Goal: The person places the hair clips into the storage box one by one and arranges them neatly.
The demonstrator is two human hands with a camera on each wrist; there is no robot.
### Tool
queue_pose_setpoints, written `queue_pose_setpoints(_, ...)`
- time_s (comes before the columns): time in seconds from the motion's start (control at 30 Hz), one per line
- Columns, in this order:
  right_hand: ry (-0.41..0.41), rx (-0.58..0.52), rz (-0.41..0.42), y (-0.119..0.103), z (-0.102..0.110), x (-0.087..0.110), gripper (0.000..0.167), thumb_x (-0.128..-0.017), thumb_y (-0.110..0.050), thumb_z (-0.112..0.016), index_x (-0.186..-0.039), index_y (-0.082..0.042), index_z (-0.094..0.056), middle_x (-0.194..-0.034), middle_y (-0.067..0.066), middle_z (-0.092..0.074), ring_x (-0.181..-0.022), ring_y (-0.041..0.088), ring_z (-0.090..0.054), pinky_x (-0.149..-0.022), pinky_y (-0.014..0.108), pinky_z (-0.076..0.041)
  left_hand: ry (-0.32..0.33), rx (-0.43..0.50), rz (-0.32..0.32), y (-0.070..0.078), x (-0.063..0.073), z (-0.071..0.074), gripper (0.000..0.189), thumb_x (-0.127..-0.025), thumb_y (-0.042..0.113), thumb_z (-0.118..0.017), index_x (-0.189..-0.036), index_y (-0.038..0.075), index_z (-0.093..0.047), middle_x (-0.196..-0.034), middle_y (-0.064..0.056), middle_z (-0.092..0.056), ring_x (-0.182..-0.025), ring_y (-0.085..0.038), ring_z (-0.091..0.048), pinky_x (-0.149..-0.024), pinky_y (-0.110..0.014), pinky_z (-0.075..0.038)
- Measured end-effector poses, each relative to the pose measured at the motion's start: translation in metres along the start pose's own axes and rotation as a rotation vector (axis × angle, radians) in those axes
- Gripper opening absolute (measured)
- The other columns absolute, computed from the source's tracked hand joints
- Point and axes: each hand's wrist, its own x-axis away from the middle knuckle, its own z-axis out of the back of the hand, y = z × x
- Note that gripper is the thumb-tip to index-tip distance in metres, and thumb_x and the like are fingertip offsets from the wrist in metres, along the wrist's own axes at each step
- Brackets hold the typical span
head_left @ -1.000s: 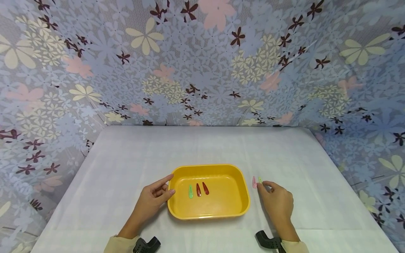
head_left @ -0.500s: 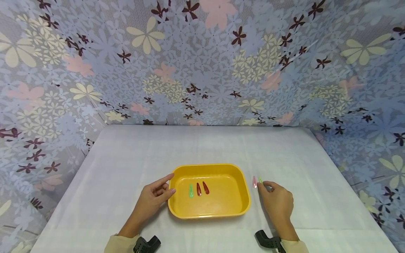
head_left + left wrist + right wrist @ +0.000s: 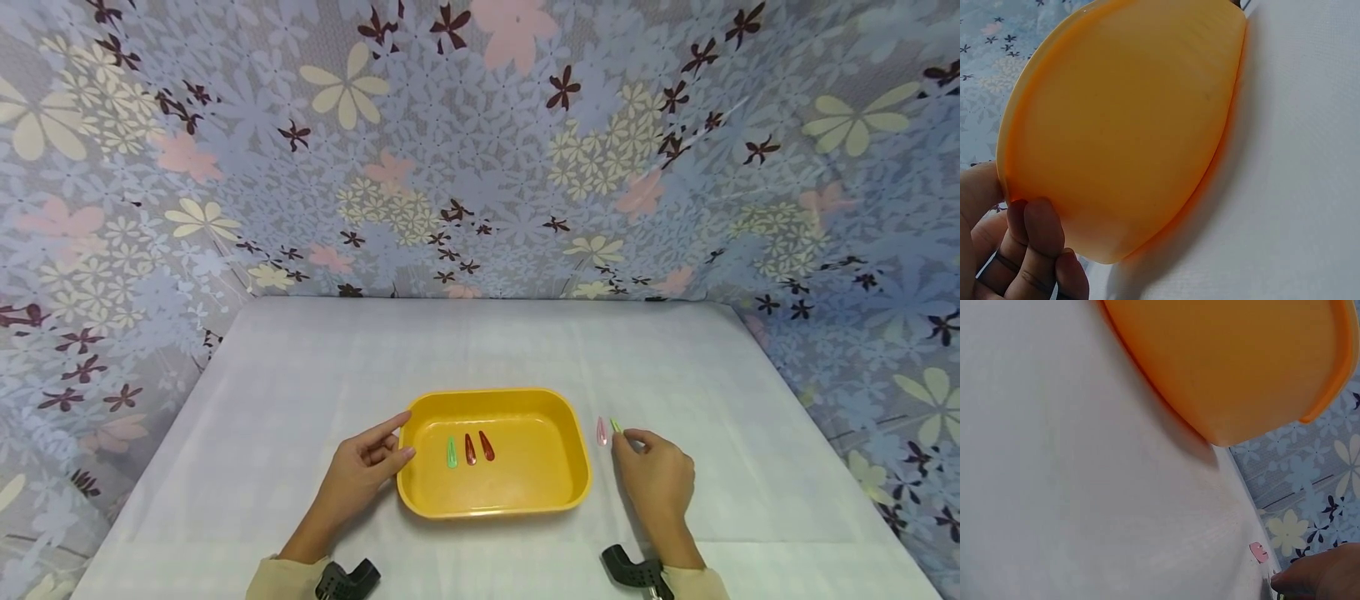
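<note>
My left hand (image 3: 360, 471) holds the left rim of a yellow tray (image 3: 536, 475), thumb over the edge. In the left wrist view its fingers (image 3: 1044, 225) bend against the tray's outer wall (image 3: 1122, 125). Inside the tray lie a green hair clip (image 3: 452, 452) and two red hair clips (image 3: 470, 450), side by side. Right of the tray, my right hand (image 3: 656, 475) pinches a light green hair clip (image 3: 616, 425) between thumb and forefinger; its lower part is hidden by the fingertips. A pink hair clip (image 3: 602, 431) lies just left of it, also visible in the right wrist view.
A white cloth (image 3: 480, 342) covers the table under the tray. Flowered fabric (image 3: 480, 167) rises behind the table and along both sides. Black wrist mounts (image 3: 637, 571) sit at both sleeve cuffs.
The light green clip has tilted a little, its top leaning left, as the right fingertips shift slightly right, off the pink clip. The left hand and tray stay put.
</note>
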Motion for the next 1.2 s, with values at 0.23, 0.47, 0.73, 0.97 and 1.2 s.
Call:
queue_pose_setpoints(0.23,-0.002,-0.033,-0.053,-0.007,0.007,0.0,0.022,-0.088,-0.021,-0.077,-0.095,-0.001,-0.081,-0.05,0.0,-0.047,-0.047,0.018,-0.04,-0.044,0.03,-0.028,-0.006,0.003,0.028,0.004,0.0,0.0,0.054,-0.095,0.019,-0.075,-0.146,0.008,-0.058,-0.098,-0.014,-0.063,-0.064,-0.01,-0.053,-0.057,-0.021,-0.045)
queue_pose_setpoints(0.47,0.037,-0.043,-0.018,-0.017,0.017,0.0,0.021,-0.089,-0.021,-0.078,-0.095,-0.001,-0.081,-0.049,-0.001,-0.044,-0.045,0.018,-0.038,-0.045,0.03,-0.028,-0.005,-0.005,0.017,0.003,-0.001,0.0,0.053,-0.096,0.018,-0.075,-0.145,0.007,-0.058,-0.096,-0.013,-0.063,-0.063,-0.008,-0.05,-0.056,-0.02,-0.043)
queue_pose_setpoints(0.73,0.069,-0.076,0.025,-0.029,0.025,0.0,0.02,-0.089,-0.021,-0.079,-0.095,-0.002,-0.082,-0.047,-0.003,-0.043,-0.042,0.017,-0.036,-0.042,0.028,-0.025,0.003,-0.01,-0.001,0.002,-0.001,0.001,0.053,-0.095,0.017,-0.076,-0.144,0.006,-0.059,-0.095,-0.012,-0.062,-0.062,-0.008,-0.05,-0.056,-0.02,-0.042)
queue_pose_setpoints(0.97,0.077,-0.099,0.069,-0.052,0.031,0.002,0.018,-0.088,-0.021,-0.08,-0.093,-0.003,-0.082,-0.045,-0.005,-0.041,-0.04,0.015,-0.035,-0.041,0.027,-0.025,0.002,-0.005,-0.006,0.0,-0.001,0.001,0.053,-0.095,0.017,-0.075,-0.144,0.006,-0.059,-0.094,-0.012,-0.061,-0.063,-0.008,-0.05,-0.056,-0.02,-0.043)
queue_pose_setpoints(1.2,0.084,-0.116,0.097,-0.072,0.033,0.004,0.017,-0.087,-0.021,-0.082,-0.092,-0.005,-0.083,-0.045,-0.005,-0.041,-0.039,0.015,-0.034,-0.04,0.026,-0.024,0.005,-0.004,0.022,0.002,-0.001,0.001,0.053,-0.095,0.019,-0.076,-0.144,0.008,-0.059,-0.095,-0.012,-0.062,-0.063,-0.009,-0.05,-0.057,-0.02,-0.043)
